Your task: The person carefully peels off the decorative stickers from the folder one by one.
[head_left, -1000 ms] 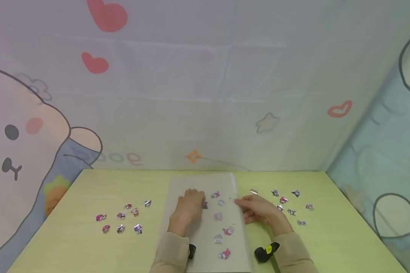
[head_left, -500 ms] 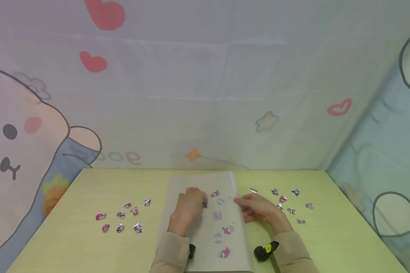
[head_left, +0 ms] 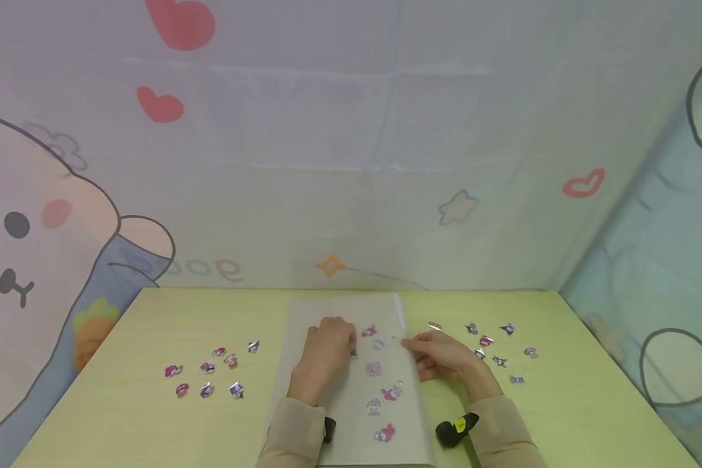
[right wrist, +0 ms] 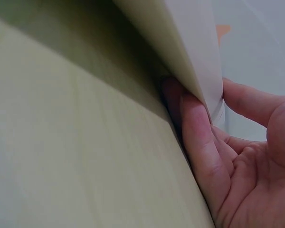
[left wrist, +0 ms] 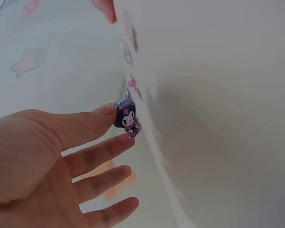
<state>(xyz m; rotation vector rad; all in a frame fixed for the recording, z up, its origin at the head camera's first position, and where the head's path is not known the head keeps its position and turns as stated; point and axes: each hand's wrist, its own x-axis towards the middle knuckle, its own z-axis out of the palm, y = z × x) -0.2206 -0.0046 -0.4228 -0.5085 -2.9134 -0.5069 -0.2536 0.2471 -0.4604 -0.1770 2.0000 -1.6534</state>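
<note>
My left hand (head_left: 323, 354) is over the left half of a white paper pad (head_left: 339, 432). Between thumb and index finger it pinches a small sticker (left wrist: 127, 114) of a dark-hooded cartoon character, close over the page; the other fingers spread apart in the left wrist view. At the pad's right edge my right hand (head_left: 444, 359) grips the paper, thumb on top and fingers underneath. Pink and pale stickers, among them a pink-hooded one (head_left: 384, 433), run in a loose column down the page's right half.
Several loose stickers lie on the yellow table (head_left: 117, 416) left of the pad, one being a pink sticker (head_left: 173, 371). Another group, with a dark sticker (head_left: 507, 329), lies beyond the right hand. A printed cloth (head_left: 327, 130) hangs behind the table.
My left hand has shifted slightly toward the far edge of the pad, and less of the pinched sticker shows past its fingers in the head view. The right hand keeps its place.
</note>
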